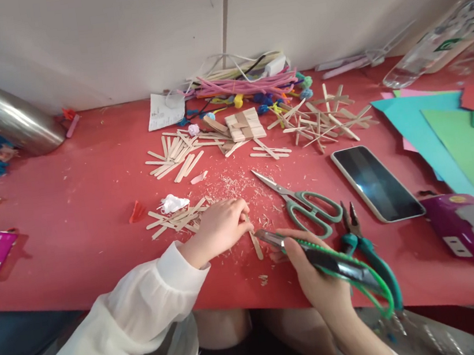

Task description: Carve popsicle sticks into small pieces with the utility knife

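Observation:
My left hand (221, 224) is closed, its fingertips pinching a wooden craft stick (255, 244) that lies on the red table (72, 222) near the front edge. In my right hand (321, 286) is a green and black utility knife (340, 266), gripped tight. Its blade tip rests against the lower part of the stick. Wood shavings (238, 186) are scattered around the stick. A small heap of sticks (176, 217) lies just left of my left hand.
Green scissors (305, 203), teal pliers (366, 245) and a phone (375, 182) lie right of my hands. More sticks (175, 156), a stick panel (247, 125) and pipe cleaners (246, 86) sit at the back. Coloured paper (455, 143) is at right, a silver vessel (2, 115) at left.

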`<state>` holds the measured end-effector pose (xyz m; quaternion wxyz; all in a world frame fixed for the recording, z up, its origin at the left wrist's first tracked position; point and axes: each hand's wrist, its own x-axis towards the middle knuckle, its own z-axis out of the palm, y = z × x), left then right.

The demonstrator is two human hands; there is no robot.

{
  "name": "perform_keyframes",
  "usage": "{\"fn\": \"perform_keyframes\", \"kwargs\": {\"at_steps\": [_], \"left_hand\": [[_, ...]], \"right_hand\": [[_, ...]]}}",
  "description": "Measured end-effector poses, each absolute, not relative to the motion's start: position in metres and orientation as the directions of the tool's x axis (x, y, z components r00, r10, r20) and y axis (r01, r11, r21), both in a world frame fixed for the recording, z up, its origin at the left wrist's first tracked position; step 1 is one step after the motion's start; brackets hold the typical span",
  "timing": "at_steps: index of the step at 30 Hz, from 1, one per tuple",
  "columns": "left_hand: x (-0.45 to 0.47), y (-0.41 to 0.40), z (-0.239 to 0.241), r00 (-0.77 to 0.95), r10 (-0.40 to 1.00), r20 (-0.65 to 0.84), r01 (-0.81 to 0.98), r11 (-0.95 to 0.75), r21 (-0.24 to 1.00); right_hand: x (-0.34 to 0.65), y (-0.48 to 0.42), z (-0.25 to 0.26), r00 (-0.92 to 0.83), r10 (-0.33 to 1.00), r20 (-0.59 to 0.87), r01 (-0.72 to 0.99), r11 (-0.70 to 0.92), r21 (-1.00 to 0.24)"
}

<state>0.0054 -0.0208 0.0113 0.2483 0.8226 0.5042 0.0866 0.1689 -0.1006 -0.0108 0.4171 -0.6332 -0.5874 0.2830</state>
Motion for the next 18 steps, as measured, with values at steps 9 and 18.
{"fn": "perform_keyframes", "kwargs": {"at_steps": [9, 18], "left_hand": [[0.004, -0.021, 0.009, 0.476, 0.875, -0.087, 0.778, -0.373, 0.505], [0.004, -0.021, 0.007, 0.484, 0.871, -0.080, 0.775, -0.384, 0.503]], "right_hand": [[0.170, -0.103, 0.000, -0.019, 0.949, 0.315, 0.625, 0.257, -0.737], [0.172, -0.106, -0.009, -0.148, 0.909, 0.390, 0.617, 0.394, -0.682]]}}
